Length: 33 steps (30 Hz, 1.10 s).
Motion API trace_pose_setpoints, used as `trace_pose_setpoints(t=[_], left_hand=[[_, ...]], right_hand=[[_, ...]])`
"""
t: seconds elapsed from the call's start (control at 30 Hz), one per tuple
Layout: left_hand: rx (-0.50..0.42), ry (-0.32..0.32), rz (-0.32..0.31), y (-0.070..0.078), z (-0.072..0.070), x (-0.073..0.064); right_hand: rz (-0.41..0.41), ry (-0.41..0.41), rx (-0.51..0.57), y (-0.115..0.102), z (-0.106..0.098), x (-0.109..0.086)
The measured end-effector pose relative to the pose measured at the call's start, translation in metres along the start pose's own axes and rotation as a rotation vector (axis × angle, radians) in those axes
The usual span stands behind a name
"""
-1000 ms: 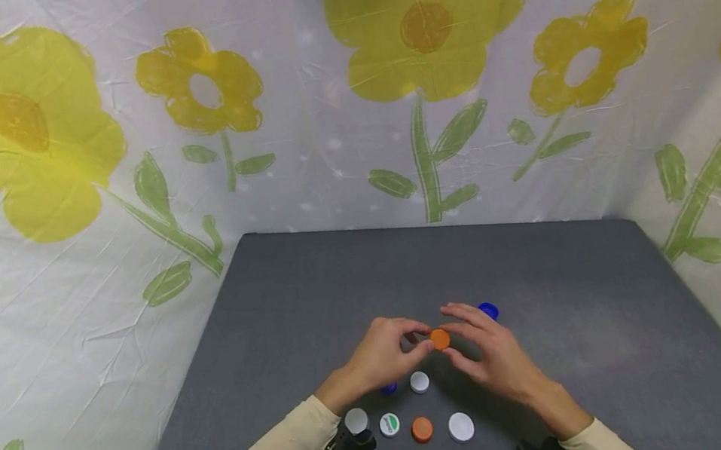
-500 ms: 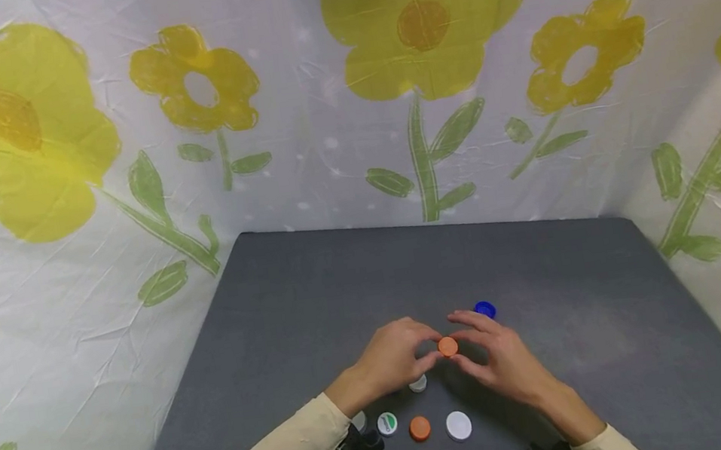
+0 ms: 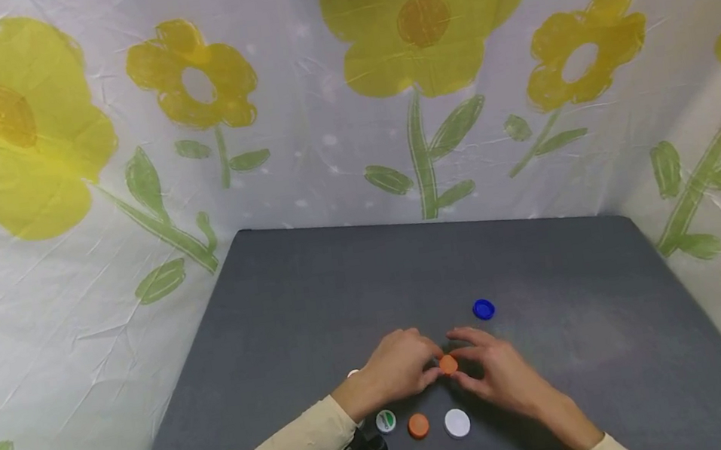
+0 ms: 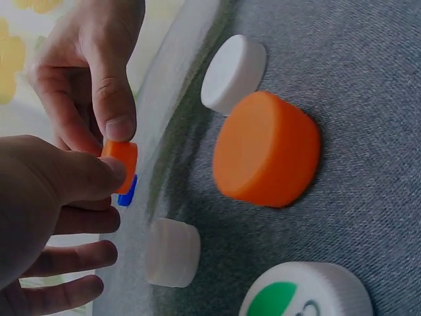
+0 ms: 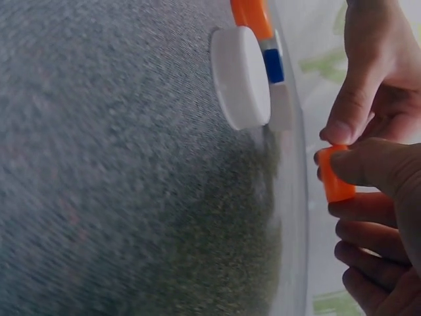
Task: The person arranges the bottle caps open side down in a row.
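Observation:
An orange bottle cap [image 3: 448, 365] is held between both hands above the table. My left hand [image 3: 398, 364] pinches it from the left with thumb and forefinger, its other fingers spread apart in the left wrist view. From the right, my right hand [image 3: 503, 370] pinches the same cap, thumb on one side. Below the hands lie a larger orange cap [image 3: 418, 426], a white cap [image 3: 457, 423] and a white cap with a green mark [image 3: 385, 421]. A small whitish cap [image 4: 173, 253] shows in the left wrist view; in the head view the left hand hides it.
A blue cap [image 3: 484, 309] lies beyond the right hand. The edge of a white cap [image 3: 353, 373] peeks out by the left wrist. The dark grey table [image 3: 367, 277] backs onto a flower-printed curtain [image 3: 311, 110].
Both hands have moved nearer with the orange cap, and the left also rightwards. The left hand now covers the small white cap seen earlier. The blue cap at the back is fully uncovered.

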<state>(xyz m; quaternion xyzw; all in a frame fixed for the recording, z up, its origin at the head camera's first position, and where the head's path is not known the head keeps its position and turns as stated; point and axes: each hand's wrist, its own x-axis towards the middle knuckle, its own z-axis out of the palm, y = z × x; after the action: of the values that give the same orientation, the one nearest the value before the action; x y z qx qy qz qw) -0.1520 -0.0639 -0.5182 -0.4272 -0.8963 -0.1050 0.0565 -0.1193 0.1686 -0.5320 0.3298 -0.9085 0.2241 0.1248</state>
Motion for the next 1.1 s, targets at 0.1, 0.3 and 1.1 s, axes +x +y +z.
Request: trace_pose_setpoints(t=[0.1,0.3,1.1], left_hand=[[0.025,-0.022,0.010,0.001,0.004,0.000],[0.086,-0.044,0.028,0.004,0.011,0.000],[0.265,-0.111,0.023,0.015,0.019,-0.001]], right_hand=[[0.026,-0.041,0.000,-0.001,0.002,-0.002],[0.024,-0.074,-0.014,-0.002,0.005,-0.004],[0.055,-0.134,-0.029,-0.007,0.010,-0.008]])
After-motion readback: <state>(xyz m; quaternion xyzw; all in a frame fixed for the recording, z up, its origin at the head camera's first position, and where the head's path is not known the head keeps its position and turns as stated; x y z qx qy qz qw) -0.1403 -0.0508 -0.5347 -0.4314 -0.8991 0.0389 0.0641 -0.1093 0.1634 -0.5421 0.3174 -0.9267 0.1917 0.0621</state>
